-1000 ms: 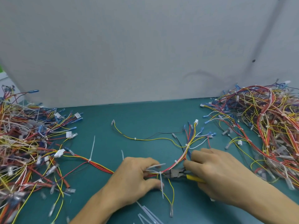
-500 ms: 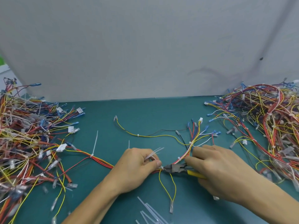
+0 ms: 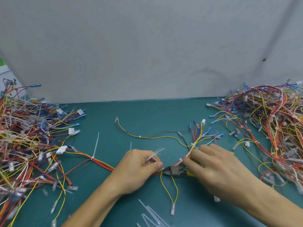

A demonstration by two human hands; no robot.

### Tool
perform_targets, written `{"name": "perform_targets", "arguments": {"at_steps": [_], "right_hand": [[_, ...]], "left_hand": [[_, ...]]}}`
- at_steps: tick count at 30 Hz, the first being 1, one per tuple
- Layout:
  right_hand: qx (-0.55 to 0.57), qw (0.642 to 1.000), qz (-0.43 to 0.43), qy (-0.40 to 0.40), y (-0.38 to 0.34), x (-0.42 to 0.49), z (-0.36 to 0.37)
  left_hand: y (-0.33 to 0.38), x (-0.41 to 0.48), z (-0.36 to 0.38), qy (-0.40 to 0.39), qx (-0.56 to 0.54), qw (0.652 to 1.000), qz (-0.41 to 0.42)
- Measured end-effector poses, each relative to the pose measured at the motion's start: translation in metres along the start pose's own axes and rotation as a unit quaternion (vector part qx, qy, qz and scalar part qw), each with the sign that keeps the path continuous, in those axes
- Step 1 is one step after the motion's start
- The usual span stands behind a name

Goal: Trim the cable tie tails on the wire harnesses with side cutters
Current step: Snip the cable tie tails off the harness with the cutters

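Note:
One wire harness [image 3: 185, 157] of red, yellow and white wires lies across the green table. My left hand [image 3: 139, 167] pinches it at the middle and also holds a few cut white cable tie tails [image 3: 155, 154] between its fingers. My right hand [image 3: 214, 169] grips yellow-handled side cutters [image 3: 172, 170]; their dark jaws point left and sit right beside my left thumb, at the harness. Further left on the same harness, a cable tie [image 3: 95, 147] keeps its long upright tail.
A big tangle of harnesses [image 3: 27, 145] fills the left side and another heap [image 3: 268, 126] fills the right. Loose cut tie tails [image 3: 150, 213] lie near the front edge. A grey wall panel [image 3: 147, 46] closes the back of the green table [image 3: 147, 115].
The tie tail that hung down at my left thumb is gone from the harness. My left hand now holds a few tails. The cutter jaws stay at that spot beside the thumb.

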State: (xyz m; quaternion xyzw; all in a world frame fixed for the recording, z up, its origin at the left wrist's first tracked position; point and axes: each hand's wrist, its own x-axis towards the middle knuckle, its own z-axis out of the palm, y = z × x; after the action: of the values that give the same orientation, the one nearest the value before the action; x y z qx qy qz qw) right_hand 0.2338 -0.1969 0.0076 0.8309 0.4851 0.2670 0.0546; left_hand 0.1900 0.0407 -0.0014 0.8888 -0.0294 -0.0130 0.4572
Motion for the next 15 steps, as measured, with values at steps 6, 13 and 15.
{"name": "perform_targets", "arguments": {"at_steps": [6,13,15], "right_hand": [[0.001,1.0,-0.011,0.025,0.002,-0.0012,0.0042],[0.01,0.999,0.006,0.038,0.0043,-0.0029,0.0066],[0.01,0.999,0.007,0.035,0.0042,-0.002,0.006]], "left_hand": [[-0.0013,0.0002,-0.0006,-0.004,-0.014,1.0,-0.004],[-0.001,0.0012,-0.0008,-0.009,-0.024,1.0,-0.007],[-0.0013,0.0008,-0.0011,-0.01,-0.026,1.0,-0.01]]}}
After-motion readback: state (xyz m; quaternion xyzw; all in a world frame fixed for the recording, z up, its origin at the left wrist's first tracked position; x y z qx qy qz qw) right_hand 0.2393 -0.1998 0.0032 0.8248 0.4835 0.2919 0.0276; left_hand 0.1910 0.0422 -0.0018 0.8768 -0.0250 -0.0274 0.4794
